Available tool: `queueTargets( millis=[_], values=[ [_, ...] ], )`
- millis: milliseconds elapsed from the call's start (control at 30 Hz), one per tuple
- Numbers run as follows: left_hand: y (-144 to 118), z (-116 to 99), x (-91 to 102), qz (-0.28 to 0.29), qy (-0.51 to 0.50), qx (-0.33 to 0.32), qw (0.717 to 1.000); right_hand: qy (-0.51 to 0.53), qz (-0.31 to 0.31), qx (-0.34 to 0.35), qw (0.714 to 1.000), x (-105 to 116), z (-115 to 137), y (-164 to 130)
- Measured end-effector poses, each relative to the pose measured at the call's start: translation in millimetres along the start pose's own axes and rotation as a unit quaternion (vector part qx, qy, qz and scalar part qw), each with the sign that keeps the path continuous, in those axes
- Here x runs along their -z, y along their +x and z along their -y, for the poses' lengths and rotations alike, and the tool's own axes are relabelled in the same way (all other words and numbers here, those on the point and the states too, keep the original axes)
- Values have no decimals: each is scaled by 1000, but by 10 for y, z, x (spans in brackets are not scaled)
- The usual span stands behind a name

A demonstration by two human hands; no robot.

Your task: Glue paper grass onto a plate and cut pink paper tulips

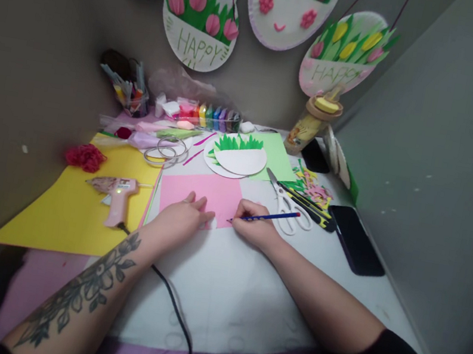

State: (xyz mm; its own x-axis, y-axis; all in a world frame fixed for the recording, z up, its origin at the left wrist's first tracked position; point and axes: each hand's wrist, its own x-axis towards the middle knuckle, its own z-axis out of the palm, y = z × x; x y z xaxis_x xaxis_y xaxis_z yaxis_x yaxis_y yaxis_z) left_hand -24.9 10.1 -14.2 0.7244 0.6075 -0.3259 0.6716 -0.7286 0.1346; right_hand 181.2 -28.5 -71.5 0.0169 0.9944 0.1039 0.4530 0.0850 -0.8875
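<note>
A sheet of pink paper (pixel 203 186) lies on the white table in front of me. My left hand (pixel 181 219) rests on its lower left part, fingers spread and pressing it flat. In my right hand (pixel 256 224) is a dark blue pencil (pixel 278 216), its tip touching the paper near the lower right edge. Behind the sheet sits a white paper plate (pixel 242 160) with green paper grass along its top. White-handled scissors (pixel 288 207) lie to the right of my right hand.
At left, a pink glue gun (pixel 120 200) rests on yellow card (pixel 62 214), its cord running across the table. A phone (pixel 356 240), a craft knife (pixel 308 207), paper scraps (pixel 314 187) and a yellow-lidded bottle (pixel 311 123) stand or lie at right. Decorated plates (pixel 195 43) hang behind.
</note>
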Motion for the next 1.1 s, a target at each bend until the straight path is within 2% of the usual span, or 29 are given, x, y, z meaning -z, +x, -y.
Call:
queueTargets(
  millis=[200,367,500,633,1100],
  values=[
    [-9,-4,2,-5,-3,-4,1000,11,-5,-5,1000,13,0,2],
    [-4,-9,2,2,3,2,1000,29,23,-6,999,17,7,-3],
    [-3,-2,-3,-2,3,-5,1000,32,12,-13,999,21,1,0],
    [2,5,-9,-1,-3,-4,1000,43,39,-10,998,30,5,-2],
    [-12,-13,15,4,-10,3,1000,47,49,-14,998,26,63,-29]
  ],
)
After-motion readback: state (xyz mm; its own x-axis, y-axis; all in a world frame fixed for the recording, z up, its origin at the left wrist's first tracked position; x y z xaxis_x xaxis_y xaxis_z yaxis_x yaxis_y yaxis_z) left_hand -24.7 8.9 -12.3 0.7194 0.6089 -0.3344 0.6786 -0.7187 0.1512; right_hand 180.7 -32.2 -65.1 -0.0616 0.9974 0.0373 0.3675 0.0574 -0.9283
